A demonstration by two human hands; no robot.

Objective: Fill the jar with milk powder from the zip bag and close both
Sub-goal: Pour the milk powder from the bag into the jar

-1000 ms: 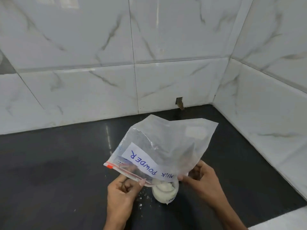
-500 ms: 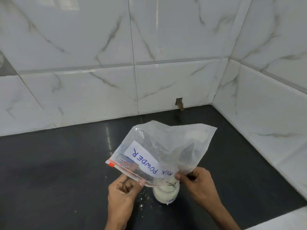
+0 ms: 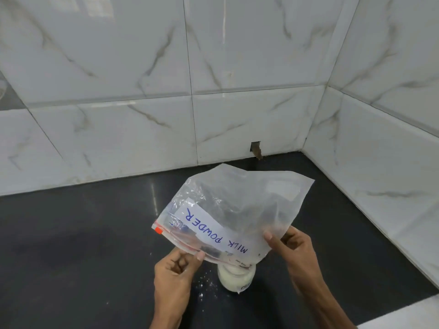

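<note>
A clear zip bag [image 3: 240,207] with a white label reading MILK POWDER is held upside down, its zip edge pointing down over a small glass jar [image 3: 236,277]. The jar stands on the black counter and is nearly full of white powder; its mouth is hidden by the bag. My left hand [image 3: 174,273] pinches the bag's zip edge near the middle. My right hand [image 3: 293,245] grips the bag's side, a little above the jar. The bag looks almost empty. No jar lid is in view.
Spilled powder specks [image 3: 204,284] lie on the black counter [image 3: 83,245] left of the jar. White marble tile walls [image 3: 142,91] close in behind and on the right, forming a corner. A small hole [image 3: 255,148] sits at the back wall's base.
My right hand has moved up and to the right along the bag's side, lifting that part. The bag stays inverted over the jar. My left hand has hardly moved.
</note>
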